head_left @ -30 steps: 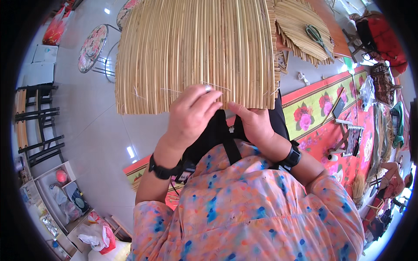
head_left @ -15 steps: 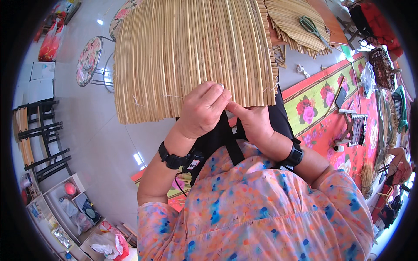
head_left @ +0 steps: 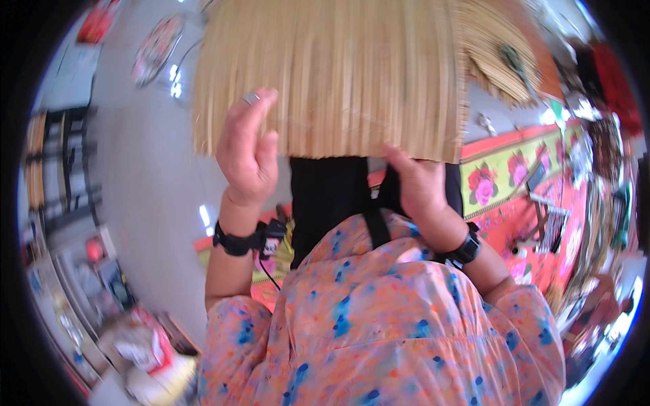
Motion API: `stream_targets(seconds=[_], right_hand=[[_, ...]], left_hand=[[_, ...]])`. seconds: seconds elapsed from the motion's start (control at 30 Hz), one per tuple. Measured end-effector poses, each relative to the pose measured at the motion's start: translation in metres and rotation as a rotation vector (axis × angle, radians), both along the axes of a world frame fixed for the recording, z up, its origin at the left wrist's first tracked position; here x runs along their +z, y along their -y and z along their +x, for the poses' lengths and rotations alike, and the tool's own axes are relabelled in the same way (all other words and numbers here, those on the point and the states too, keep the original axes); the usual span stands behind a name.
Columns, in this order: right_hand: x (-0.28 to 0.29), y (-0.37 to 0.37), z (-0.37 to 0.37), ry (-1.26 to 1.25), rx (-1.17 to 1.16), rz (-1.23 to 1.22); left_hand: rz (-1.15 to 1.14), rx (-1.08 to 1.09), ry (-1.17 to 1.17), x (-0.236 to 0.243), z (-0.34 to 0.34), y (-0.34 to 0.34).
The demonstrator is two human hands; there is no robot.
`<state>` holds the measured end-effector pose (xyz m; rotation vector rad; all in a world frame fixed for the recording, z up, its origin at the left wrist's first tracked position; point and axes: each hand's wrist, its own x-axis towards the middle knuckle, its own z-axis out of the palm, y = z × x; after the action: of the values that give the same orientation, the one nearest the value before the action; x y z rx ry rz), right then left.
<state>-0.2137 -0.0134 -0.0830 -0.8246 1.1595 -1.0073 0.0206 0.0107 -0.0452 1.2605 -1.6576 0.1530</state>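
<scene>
A broad mat of pale straw-coloured stalks [head_left: 352, 74], laid side by side, spreads out in front of me over my lap. My right hand [head_left: 421, 186] grips its near edge toward the right, thumb on top and the other fingers hidden underneath. At the mat's near left part, my left hand [head_left: 247, 152] is raised with its fingers stretched and the thumb apart, holding nothing that I can see. A ring shows on one of its fingers. Thin pale strands lie across the stalks near the edge, blurred by motion.
Another stalk piece [head_left: 497, 57] lies on a reddish-brown table at the far right, with green-handled scissors [head_left: 518, 68] on it. A flowered stool [head_left: 159, 51] stands far left. Shelves with bags [head_left: 74, 291] line the left. A flowered red floor covering [head_left: 528, 223] stretches to the right.
My left hand has left the spot beside my right thumb, moved left and opened. My right hand has shifted slightly right, still at the edge. The view has swung a little.
</scene>
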Motion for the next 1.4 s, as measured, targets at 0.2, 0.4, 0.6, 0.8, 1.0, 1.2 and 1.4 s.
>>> stream_targets(seconds=[0.2, 0.4, 0.6, 0.8, 1.0, 1.2, 1.4], right_hand=[[-0.014, 0.0, -0.009, 0.104, 0.0, 0.0], [-0.018, 0.005, -0.012, 0.202, 0.111, -0.021], [-0.029, 0.004, -0.023, 0.116, -0.018, 0.083], [-0.007, -0.002, 0.004, 0.004, 0.021, 0.062], [0.003, -0.005, -0.002, 0.055, 0.039, -0.06], [-0.007, -0.009, 0.003, 0.114, 0.043, -0.093], [-0.002, -0.007, 0.002, 0.148, 0.034, -0.099]], left_hand=[[0.342, 0.624, -0.225, -0.084, 0.117, -0.127], [1.184, 0.535, -0.089, -0.264, 0.101, -0.293], [1.386, 0.495, 0.046, -0.336, 0.002, -0.304], [1.38, 0.659, -0.009, -0.372, -0.008, -0.306], [1.33, 0.261, -0.764, -0.329, 0.032, -0.299], [1.042, 0.262, -1.576, -0.217, 0.036, -0.283], [0.622, 0.08, -1.316, -0.085, 0.021, -0.21]])
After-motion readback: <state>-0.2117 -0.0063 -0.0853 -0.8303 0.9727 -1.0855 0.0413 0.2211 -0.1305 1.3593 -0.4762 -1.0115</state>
